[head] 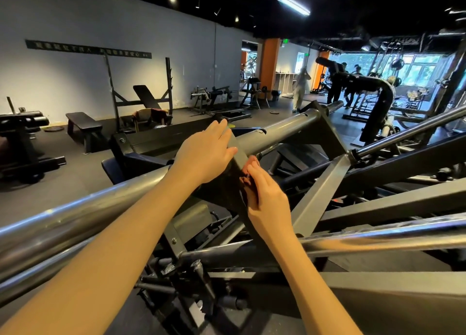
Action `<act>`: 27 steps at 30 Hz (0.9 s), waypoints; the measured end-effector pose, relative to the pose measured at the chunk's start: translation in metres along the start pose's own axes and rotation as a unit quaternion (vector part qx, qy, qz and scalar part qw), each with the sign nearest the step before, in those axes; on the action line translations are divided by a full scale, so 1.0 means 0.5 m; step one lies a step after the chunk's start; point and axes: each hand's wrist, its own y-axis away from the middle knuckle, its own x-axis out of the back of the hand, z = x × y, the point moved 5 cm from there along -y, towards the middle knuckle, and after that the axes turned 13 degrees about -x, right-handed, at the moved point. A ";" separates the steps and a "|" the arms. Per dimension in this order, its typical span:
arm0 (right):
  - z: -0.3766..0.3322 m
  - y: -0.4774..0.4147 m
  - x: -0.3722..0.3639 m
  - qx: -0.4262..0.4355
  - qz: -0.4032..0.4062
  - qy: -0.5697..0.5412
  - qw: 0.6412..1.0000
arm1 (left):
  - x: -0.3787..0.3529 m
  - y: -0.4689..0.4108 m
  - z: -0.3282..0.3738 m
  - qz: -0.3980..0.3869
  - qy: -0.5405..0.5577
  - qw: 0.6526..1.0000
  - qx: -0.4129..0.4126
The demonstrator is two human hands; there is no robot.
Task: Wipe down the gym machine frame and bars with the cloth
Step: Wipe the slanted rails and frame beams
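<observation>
Grey wall (75, 19) off to one side, a flat bench (83, 125) on the dark floor, and we're right over the gym machine. Both hands are on the same slanted grey frame bar (233, 193), close together but not touching. The left hand (204, 153) lies palm-down on the upper face, fingers straight, thumb reaching over the edge. The right hand (264, 190) lies flat along the side face, fingers stretched out, pressing the cloth (245, 180) against the metal; only a dark reddish-brown wad peeks out by the thumb. A round grey tube (277, 130) crosses just beyond the hands, and chrome bars (63, 223) run beneath both forearms. Far back, by the orange pillar (269, 67), stands white cubby shelving (285, 82), its compartments too small to read.
</observation>
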 end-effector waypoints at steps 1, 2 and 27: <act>0.023 0.029 0.006 -0.005 0.000 0.003 1.000 | 0.000 0.000 -0.001 -0.002 -0.003 1.000 0.000; 0.046 0.059 0.011 -0.015 0.003 0.006 1.000 | -0.001 0.000 -0.002 -0.004 -0.006 1.000 -0.002; 0.017 -0.002 -0.003 -0.037 0.001 -0.016 0.999 | -0.014 -0.006 -0.006 -0.001 -0.017 1.000 -0.002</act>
